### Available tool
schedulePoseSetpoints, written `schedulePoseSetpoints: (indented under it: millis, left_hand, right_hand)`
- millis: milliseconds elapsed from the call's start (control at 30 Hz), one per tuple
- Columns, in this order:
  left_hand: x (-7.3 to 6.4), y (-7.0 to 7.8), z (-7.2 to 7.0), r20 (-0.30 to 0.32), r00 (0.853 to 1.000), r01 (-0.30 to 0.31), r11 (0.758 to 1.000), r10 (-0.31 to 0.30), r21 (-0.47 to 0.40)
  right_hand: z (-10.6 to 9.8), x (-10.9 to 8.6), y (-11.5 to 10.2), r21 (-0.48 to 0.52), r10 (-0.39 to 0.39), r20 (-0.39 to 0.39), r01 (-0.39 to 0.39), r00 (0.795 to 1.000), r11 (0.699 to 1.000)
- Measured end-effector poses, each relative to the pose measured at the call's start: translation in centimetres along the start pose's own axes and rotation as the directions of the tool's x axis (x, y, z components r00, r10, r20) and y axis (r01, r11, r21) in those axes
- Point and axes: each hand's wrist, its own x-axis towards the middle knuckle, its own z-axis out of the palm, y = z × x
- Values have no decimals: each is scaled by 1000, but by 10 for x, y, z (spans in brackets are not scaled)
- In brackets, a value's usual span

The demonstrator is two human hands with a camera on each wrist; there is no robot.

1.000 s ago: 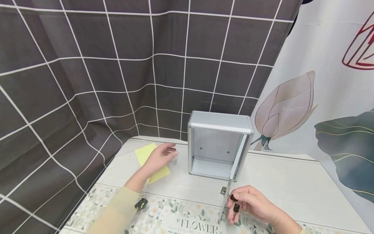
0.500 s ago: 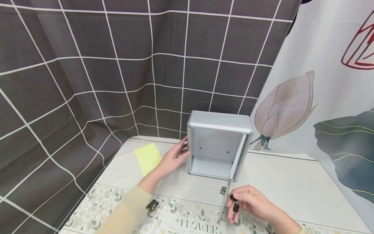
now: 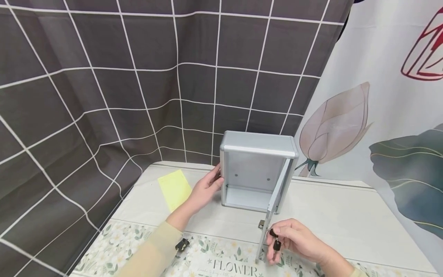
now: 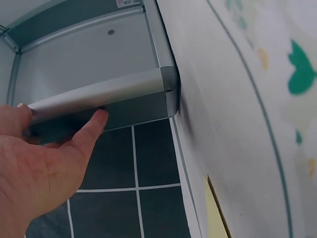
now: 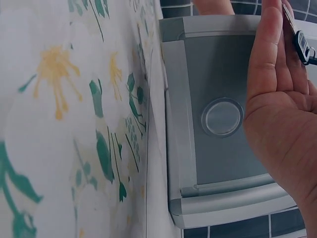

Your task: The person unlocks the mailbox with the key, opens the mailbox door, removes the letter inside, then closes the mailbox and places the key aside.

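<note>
A silver-grey metal box (image 3: 259, 144) stands upright on the table, its hinged door (image 3: 277, 192) swung out toward me, the inside bare. My left hand (image 3: 204, 192) touches the box's left side, fingers along the outer wall and thumb by the front edge. In the left wrist view, the thumb (image 4: 91, 130) lies against that wall. Beside the door's outer face, my right hand (image 3: 294, 238) pinches the black head of a key (image 3: 273, 232) at the door's lock (image 3: 261, 224). A second key (image 3: 277, 245) dangles from it; the right wrist view shows this hanging key (image 5: 301, 47) by the fingers.
A yellow sheet of paper (image 3: 173, 186) lies left of the box, partly behind my left forearm. The table's cloth (image 3: 332, 215) has a floral front band. A dark checked curtain (image 3: 197, 88) hangs close behind, with a white flower-printed one (image 3: 367, 50) at right.
My left hand has moved right, off the yellow paper and onto the box's left side, uncovering more of the sheet. My right hand keeps its pinch on the key, and the door has barely moved.
</note>
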Motion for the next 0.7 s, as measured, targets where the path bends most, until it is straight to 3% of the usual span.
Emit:
schedulePoseSetpoints:
  millis: [267, 700]
  left_hand:
    - [-1, 1, 0, -16, 1000, -2, 1000, 2, 1]
    - [-1, -2, 0, -16, 1000, 11, 1000, -11, -13]
  right_hand:
    - [4, 9, 3, 44, 0, -4, 0, 1000, 999]
    - [12, 30, 9, 30, 7, -73, -5, 997, 1000]
